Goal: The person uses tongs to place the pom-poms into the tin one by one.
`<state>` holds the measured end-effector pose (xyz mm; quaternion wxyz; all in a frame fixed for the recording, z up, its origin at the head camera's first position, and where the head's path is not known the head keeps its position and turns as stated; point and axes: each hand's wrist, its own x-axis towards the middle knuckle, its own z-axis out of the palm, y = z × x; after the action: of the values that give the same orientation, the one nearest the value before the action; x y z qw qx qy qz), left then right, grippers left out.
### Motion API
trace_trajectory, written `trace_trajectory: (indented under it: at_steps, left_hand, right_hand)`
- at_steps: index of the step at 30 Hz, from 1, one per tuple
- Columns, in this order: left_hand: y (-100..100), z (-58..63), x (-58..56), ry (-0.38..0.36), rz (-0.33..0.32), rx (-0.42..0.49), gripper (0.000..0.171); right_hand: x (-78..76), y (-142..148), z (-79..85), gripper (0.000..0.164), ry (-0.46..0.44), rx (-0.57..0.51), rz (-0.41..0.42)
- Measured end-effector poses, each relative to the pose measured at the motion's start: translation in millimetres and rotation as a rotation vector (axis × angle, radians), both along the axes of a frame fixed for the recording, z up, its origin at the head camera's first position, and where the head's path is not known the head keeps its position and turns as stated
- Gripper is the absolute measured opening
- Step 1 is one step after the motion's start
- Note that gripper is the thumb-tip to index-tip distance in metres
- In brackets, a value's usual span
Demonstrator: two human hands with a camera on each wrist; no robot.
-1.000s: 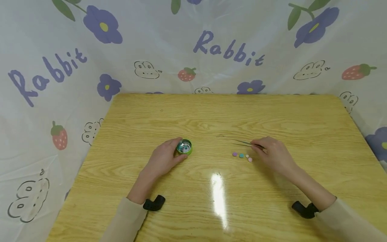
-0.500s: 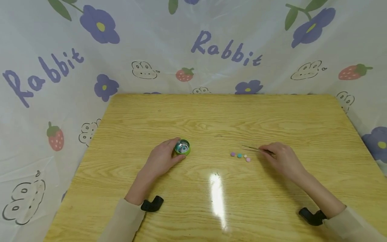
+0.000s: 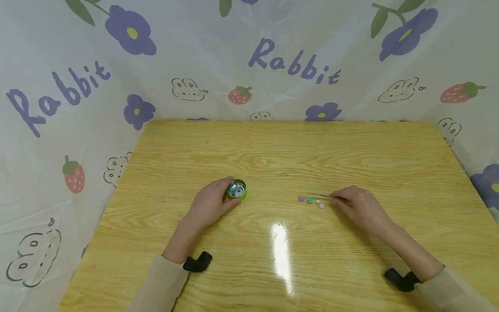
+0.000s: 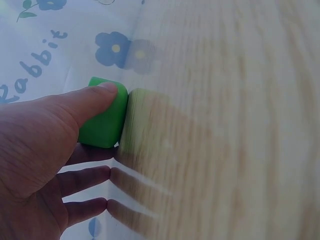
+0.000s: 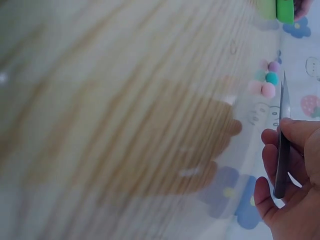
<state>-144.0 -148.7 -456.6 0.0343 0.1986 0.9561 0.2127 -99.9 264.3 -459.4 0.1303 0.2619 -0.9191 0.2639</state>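
My left hand (image 3: 208,202) grips a small round green bowl (image 3: 242,196) between thumb and fingers. The bowl stands upright on the table, its inside shiny silver with small blue-green bits in it. My right hand (image 3: 363,209) pinches dark metal tweezers (image 5: 283,152), whose slightly parted tips point left, close over a few small pom-poms. These are a purple pom-pom (image 3: 301,199), a teal pom-pom (image 3: 310,200), a small cream one partly behind the tweezers, and a pink pom-pom (image 3: 321,206). Nothing shows between the tweezer tips.
Both hands work over a glossy wood-grain table (image 3: 257,147). Behind it and along the sides hangs a white curtain (image 3: 288,26) with flowers, strawberries and lettering. A black wrist device (image 3: 198,262) sits on the left wrist, and another (image 3: 401,279) on the right.
The right hand has shifted slightly right and toward me, bringing the tweezers down from behind the pom-poms to close over them. The left hand and bowl stay in place.
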Motion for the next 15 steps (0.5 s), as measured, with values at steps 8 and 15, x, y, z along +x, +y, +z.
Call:
trace_trajectory:
  at_steps: [8, 15]
  left_hand:
    - [0.3, 1.8, 0.1, -0.009, 0.0, 0.001, 0.069]
    - [-0.5, 0.3, -0.1, 0.0, -0.007, -0.002, 0.069]
  right_hand:
    - [-1.3, -4.0, -1.5, 0.016, -0.056, 0.014, 0.003]
    - [-1.0, -7.9, -0.6, 0.016, -0.063, 0.019, -0.007]
